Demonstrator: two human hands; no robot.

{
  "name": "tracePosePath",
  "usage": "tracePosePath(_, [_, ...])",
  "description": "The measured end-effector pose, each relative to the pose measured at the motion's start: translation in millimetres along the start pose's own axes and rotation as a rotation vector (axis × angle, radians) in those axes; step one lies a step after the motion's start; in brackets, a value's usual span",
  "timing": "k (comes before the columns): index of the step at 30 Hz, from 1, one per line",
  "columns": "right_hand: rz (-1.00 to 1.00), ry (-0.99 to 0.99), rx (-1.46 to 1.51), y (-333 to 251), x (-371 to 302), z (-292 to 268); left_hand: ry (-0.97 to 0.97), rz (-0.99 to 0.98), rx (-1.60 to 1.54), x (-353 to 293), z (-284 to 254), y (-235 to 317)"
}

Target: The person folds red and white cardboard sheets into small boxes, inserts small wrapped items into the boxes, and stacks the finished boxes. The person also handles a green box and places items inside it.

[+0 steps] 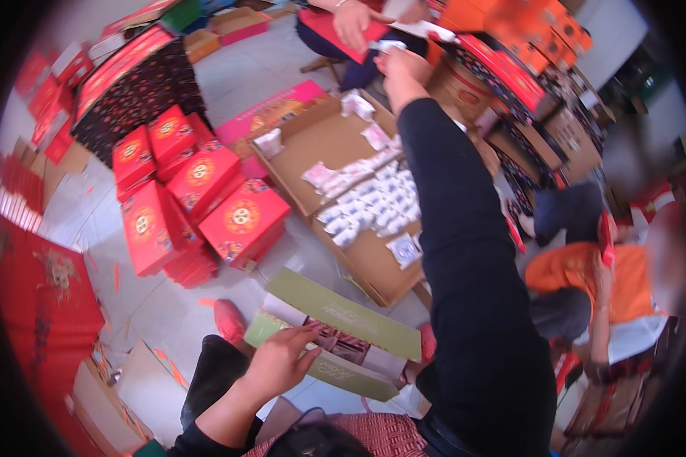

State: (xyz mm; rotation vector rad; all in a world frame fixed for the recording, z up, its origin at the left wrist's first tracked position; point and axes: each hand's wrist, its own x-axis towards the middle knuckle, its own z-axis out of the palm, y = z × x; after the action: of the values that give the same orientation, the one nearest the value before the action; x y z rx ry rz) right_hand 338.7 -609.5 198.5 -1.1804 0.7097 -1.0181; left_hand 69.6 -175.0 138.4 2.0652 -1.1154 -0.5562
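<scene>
A long green box with raised flaps stands in front of me, small dark-and-pink packs inside it. My left hand rests at its left end, thumb and fingers apart, fingertips over the opening. My right arm stretches far forward past a shallow brown carton. At its end my right hand is closed, with a small white item at the fingertips, too blurred to name exactly. Many small white packets lie in rows in the carton, and a few pink-and-white ones lie loose.
Stacked red gift boxes stand to the left, with a dark patterned carton behind. Beyond my right hand are a co-worker's hand and a red sheet. Orange boxes sit at the far right. Another person in orange sits at the right.
</scene>
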Motion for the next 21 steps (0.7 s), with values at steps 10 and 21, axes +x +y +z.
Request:
tracePosePath(10, [0.001, -0.092, -0.007, 2.5, -14.8, 4.3, -0.037, 0.068, -0.019, -1.8, 1.8, 5.1])
tracePosePath(21, [0.552, -0.317, -0.834, 71.9, -298.7, -507.7, -0.201, -0.057, 0.180, -0.1, 23.8, -5.3])
